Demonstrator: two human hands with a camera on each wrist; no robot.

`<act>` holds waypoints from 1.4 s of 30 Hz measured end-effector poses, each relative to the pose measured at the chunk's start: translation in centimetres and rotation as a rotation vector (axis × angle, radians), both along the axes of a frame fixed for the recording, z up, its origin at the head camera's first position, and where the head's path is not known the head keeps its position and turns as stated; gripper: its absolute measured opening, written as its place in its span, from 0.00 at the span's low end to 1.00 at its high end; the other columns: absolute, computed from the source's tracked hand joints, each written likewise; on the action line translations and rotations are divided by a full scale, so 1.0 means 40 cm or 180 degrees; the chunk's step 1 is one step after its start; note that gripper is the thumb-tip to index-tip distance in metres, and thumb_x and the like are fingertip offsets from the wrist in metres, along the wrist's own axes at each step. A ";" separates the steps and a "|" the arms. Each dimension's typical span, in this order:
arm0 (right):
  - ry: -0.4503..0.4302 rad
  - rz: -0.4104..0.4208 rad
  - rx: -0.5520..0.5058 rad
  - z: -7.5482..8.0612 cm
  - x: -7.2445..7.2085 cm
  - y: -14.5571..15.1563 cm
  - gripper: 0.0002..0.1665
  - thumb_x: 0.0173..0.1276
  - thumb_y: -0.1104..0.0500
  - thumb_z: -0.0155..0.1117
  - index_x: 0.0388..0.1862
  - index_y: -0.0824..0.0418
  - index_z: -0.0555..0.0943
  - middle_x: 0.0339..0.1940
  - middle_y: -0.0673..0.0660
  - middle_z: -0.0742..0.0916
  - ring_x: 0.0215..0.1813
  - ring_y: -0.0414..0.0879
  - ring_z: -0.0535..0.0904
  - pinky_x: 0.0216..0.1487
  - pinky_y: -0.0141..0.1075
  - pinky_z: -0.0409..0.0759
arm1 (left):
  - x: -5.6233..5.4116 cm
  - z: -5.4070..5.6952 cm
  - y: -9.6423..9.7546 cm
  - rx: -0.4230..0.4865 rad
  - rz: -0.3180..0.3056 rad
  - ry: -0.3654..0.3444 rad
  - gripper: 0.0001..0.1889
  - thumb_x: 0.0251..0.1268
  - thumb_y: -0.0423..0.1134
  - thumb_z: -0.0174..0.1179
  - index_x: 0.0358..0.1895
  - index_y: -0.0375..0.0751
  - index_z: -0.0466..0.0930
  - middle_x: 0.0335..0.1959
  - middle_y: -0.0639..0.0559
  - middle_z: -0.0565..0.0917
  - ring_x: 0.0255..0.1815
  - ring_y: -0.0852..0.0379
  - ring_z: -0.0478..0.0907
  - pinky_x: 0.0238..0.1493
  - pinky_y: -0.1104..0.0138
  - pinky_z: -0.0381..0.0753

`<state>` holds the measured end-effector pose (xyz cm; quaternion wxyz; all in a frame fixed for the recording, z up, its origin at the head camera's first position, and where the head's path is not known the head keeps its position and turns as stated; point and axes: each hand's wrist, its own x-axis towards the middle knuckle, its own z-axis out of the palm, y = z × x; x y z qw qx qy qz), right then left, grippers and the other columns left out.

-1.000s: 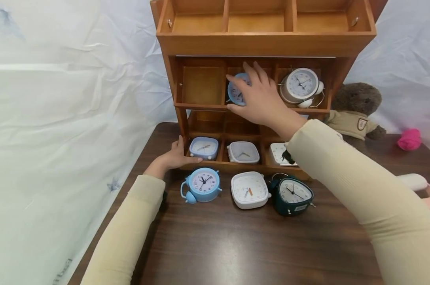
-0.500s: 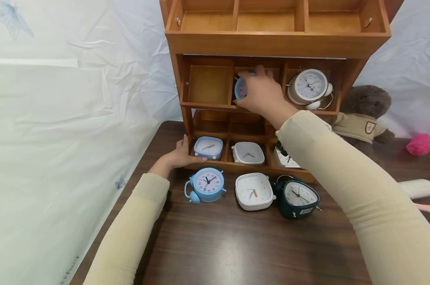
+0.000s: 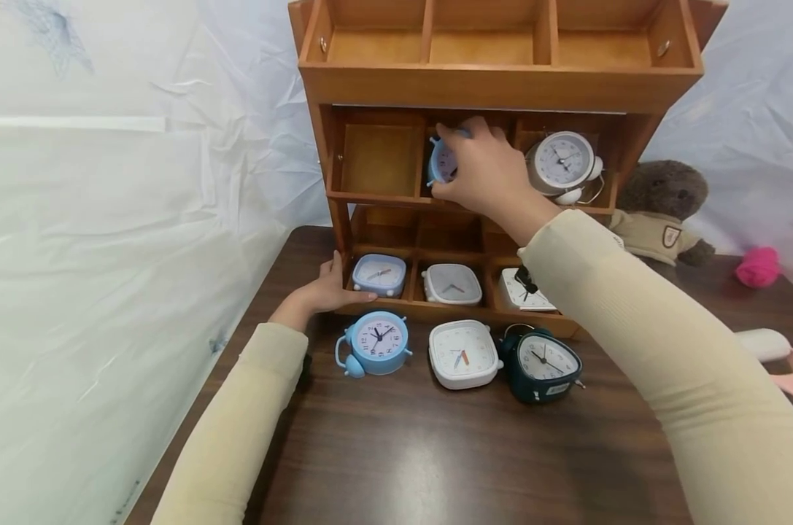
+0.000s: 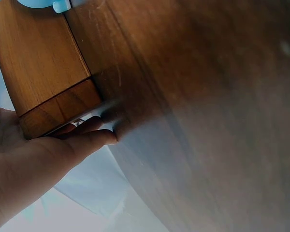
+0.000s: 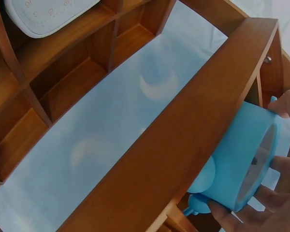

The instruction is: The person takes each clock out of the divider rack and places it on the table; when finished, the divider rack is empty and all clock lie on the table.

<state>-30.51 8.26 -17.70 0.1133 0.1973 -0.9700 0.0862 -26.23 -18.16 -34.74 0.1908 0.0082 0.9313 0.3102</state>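
Observation:
In the head view my right hand [image 3: 491,168] grips a light blue twin-bell alarm clock [image 3: 443,162] in the middle compartment of the shelf's middle tier. Fingers and thumb span its round body; the hand covers much of the dial. The right wrist view shows the clock [image 5: 241,150] behind the tier's front board, its bells toward that board. My left hand [image 3: 320,292] rests against the lower left corner of the wooden shelf [image 3: 501,87], thumb along the front edge, fingers straight along the side. The left wrist view shows this hand [image 4: 72,150] at the wooden corner.
A white twin-bell clock [image 3: 563,162] occupies the right compartment. Below sit a lavender clock [image 3: 379,275], a grey clock [image 3: 453,284] and a white square clock [image 3: 521,292]. A blue clock [image 3: 378,343], white clock [image 3: 464,355] and green clock [image 3: 546,364] lie in front. A teddy bear [image 3: 662,211] sits right.
My right hand's spread fingers have closed round the light blue clock, which has turned slightly within its compartment. The left hand stays at the shelf corner. The head view has shifted a little.

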 end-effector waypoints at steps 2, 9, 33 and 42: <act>0.0060 0.0003 -0.0026 0.003 0.006 0.004 0.50 0.64 0.40 0.63 0.81 0.43 0.52 0.79 0.62 0.58 0.72 0.64 0.61 0.58 0.64 0.71 | -0.002 0.001 -0.001 0.0002 0.0002 0.0001 0.65 0.62 0.65 0.62 0.76 0.35 0.16 0.78 0.30 0.28 0.79 0.33 0.37 0.74 0.46 0.51; 0.0217 0.0081 -0.0093 0.017 0.042 0.016 0.51 0.64 0.40 0.63 0.82 0.42 0.51 0.79 0.61 0.58 0.74 0.65 0.59 0.58 0.65 0.71 | -0.005 0.003 -0.006 -0.0029 0.0020 -0.0004 0.66 0.61 0.65 0.62 0.76 0.36 0.17 0.78 0.31 0.28 0.79 0.33 0.37 0.74 0.46 0.51; -0.0337 -0.0136 0.0295 -0.070 0.239 0.297 0.44 0.56 0.39 0.72 0.70 0.52 0.71 0.66 0.70 0.70 0.46 0.66 0.77 0.36 0.55 0.78 | -0.022 0.010 -0.017 0.0008 -0.0104 -0.0038 0.65 0.63 0.65 0.61 0.75 0.36 0.14 0.78 0.30 0.26 0.79 0.32 0.33 0.75 0.45 0.48; -0.0797 -0.0228 0.0322 -0.142 0.269 0.433 0.43 0.56 0.41 0.74 0.67 0.56 0.74 0.63 0.73 0.71 0.46 0.63 0.78 0.37 0.56 0.77 | -0.025 0.006 -0.023 -0.0028 -0.0131 -0.0001 0.66 0.62 0.65 0.61 0.74 0.34 0.14 0.77 0.27 0.27 0.78 0.29 0.33 0.74 0.43 0.47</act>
